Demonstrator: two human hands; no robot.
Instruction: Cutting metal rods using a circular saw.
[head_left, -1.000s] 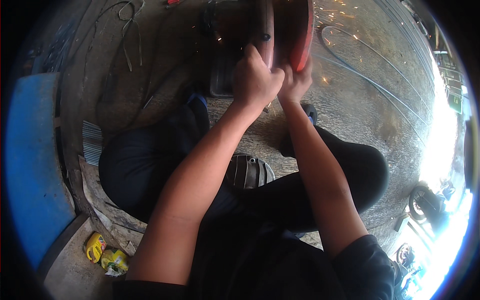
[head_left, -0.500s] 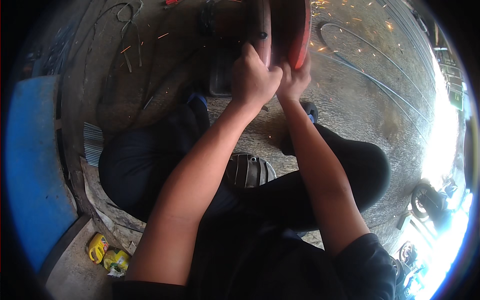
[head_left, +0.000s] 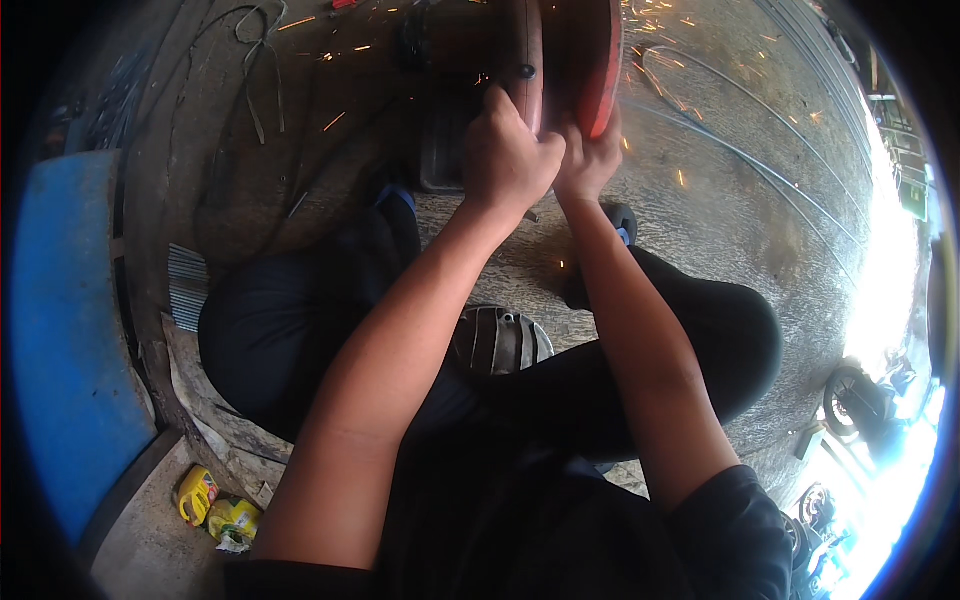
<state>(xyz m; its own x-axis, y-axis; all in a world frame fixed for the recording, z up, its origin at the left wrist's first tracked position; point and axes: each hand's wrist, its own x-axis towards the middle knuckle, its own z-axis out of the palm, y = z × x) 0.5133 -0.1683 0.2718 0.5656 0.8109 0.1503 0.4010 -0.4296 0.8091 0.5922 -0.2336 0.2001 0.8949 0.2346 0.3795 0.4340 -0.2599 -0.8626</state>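
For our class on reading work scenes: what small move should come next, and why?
Perhaps ease the reddish bar slightly up with the left hand, which grips it: sparks are flying, and the right hand sits close to the curved red part.

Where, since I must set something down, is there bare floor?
The widest bare floor lies between the right knee and looped cable; a small patch between the feet and ribbed metal piece. Stray sparks show near both. It's crowded around the red-edged machine and at upper left, among cords.
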